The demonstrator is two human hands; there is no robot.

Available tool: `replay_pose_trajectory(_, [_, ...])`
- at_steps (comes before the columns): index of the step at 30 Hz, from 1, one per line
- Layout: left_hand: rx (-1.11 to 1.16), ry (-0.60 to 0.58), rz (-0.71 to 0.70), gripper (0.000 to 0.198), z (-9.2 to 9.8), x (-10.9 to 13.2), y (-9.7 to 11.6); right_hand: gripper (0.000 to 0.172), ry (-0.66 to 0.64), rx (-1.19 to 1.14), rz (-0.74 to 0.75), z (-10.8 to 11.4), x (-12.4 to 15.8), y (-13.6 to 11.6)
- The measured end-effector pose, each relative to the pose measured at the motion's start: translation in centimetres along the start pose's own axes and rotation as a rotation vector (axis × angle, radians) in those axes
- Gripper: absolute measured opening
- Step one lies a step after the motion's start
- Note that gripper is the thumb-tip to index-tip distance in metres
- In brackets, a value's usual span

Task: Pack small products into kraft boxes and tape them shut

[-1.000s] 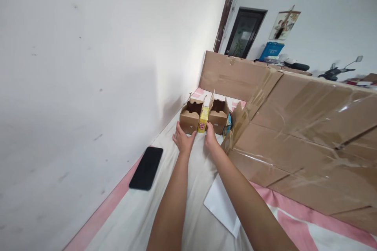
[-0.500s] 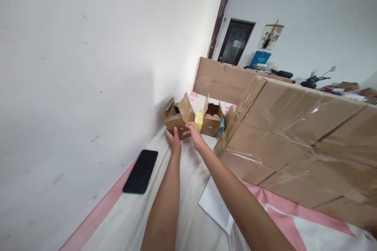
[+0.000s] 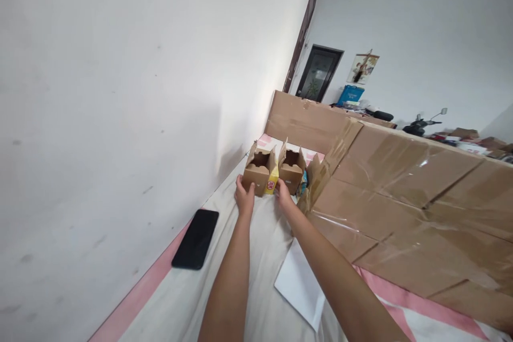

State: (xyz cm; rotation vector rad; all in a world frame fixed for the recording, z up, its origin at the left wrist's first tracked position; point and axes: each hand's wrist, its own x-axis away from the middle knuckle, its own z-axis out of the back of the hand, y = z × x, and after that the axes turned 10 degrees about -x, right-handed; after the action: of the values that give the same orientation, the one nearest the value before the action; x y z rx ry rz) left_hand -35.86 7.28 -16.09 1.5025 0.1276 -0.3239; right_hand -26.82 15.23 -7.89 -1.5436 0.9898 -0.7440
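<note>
An open-topped cardboard box (image 3: 255,177) stands upright on the bedding, flaps raised. My left hand (image 3: 244,199) is closed on its near left corner, thumb against the front and fingers round the side. Right of this box stands a yellow box (image 3: 271,181) with a red mark on its front. The fingers of my right hand (image 3: 284,192) are bent against its lower right edge, their tips partly hidden. A second open cardboard box (image 3: 290,175) is close beside the yellow one. Between that box and the carton stack shows a blue packet (image 3: 303,184).
A black phone (image 3: 195,239) lies by the white wall (image 3: 120,117) at left. White paper (image 3: 298,283) rests under my right forearm. Large taped cartons (image 3: 401,197) form a barrier on the right, and another long carton (image 3: 304,120) closes off the back.
The left cardboard box has turned square and shifted right, against the yellow box. My left hand moved with it. My right hand went from that box's flap to the yellow box.
</note>
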Motion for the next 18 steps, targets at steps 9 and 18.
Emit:
replay_pose_trajectory(9, [-0.030,0.350,0.179,0.048,1.4,0.6,1.2,0.034,-0.145,0.100,-0.058,-2.0,3.6,0.0])
replay_pose_trajectory(18, [0.297,0.345,0.139,0.038,2.3,0.8,5.5,0.041,-0.383,0.169,0.016,-0.1,8.7,-6.3])
